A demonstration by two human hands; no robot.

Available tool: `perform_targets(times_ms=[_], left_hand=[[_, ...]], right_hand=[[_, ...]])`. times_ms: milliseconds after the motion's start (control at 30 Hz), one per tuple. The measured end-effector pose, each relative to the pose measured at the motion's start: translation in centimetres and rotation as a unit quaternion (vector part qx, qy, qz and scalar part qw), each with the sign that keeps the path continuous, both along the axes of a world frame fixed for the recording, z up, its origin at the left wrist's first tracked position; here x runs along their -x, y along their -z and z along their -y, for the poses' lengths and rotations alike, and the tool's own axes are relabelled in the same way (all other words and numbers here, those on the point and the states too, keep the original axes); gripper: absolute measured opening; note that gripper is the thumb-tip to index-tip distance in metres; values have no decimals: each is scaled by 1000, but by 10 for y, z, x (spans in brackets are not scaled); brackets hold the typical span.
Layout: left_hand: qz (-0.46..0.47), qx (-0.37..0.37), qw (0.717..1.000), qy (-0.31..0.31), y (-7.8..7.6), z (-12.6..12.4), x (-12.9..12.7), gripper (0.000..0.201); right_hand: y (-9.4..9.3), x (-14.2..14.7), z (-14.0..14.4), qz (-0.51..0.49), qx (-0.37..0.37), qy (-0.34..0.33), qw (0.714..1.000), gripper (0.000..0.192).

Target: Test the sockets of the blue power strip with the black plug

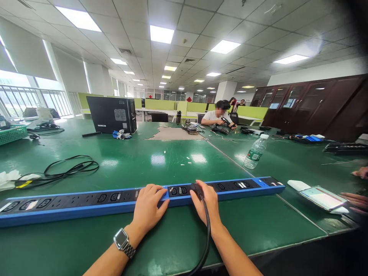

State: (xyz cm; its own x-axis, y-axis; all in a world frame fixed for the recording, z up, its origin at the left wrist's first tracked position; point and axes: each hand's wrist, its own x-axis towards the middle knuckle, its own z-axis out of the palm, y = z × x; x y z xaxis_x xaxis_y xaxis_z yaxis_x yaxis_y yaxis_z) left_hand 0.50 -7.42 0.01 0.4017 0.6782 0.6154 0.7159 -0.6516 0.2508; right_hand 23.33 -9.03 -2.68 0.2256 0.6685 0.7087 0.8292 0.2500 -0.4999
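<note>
A long blue power strip with black sockets lies across the green table. My left hand, a watch on its wrist, is laid over the middle of the strip, fingers over the top and thumb at the near side, gripping it. Just to the right, my right hand is closed around a black plug at the strip's sockets. How far the plug sits in a socket is hidden by the fingers. From the plug, a thick black cord runs down past the near table edge.
A water bottle and a tablet-like device stand to the right, near another person's hand. A coiled thin cable lies left. Farther back are a black computer case and a person holding a tool.
</note>
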Motion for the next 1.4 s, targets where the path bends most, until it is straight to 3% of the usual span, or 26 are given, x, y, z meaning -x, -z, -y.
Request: perform_targets(times_ms=[133, 267, 467, 567, 700, 900, 1033, 1400], left_hand=[[4, 6, 1000, 3, 0, 0, 0, 21], [23, 9, 1000, 5, -1, 0, 1, 28], [31, 3, 995, 97, -1, 3, -1, 54], [11, 1, 991, 133, -1, 4, -3, 45], [30, -25, 994, 107, 1, 2, -2, 34], [136, -42, 990, -6, 0, -6, 9, 24], [145, -21, 988, -58, 0, -11, 15, 22], [81, 5, 996, -48, 2, -8, 1, 23]], right_hand=[[0, -1, -1, -31, -19, 4, 999, 37], [-4, 0, 3, -64, -89, 5, 994, 37], [-8, 15, 7, 46, -110, -146, 982, 28], [-9, 23, 11, 100, -111, -219, 964, 34], [-13, 30, 16, 134, -130, -281, 941, 42], [-16, 28, 16, 81, -125, -243, 959, 30], [-15, 27, 15, 55, -110, -225, 967, 16], [-14, 30, 14, 54, -94, -215, 971, 13]])
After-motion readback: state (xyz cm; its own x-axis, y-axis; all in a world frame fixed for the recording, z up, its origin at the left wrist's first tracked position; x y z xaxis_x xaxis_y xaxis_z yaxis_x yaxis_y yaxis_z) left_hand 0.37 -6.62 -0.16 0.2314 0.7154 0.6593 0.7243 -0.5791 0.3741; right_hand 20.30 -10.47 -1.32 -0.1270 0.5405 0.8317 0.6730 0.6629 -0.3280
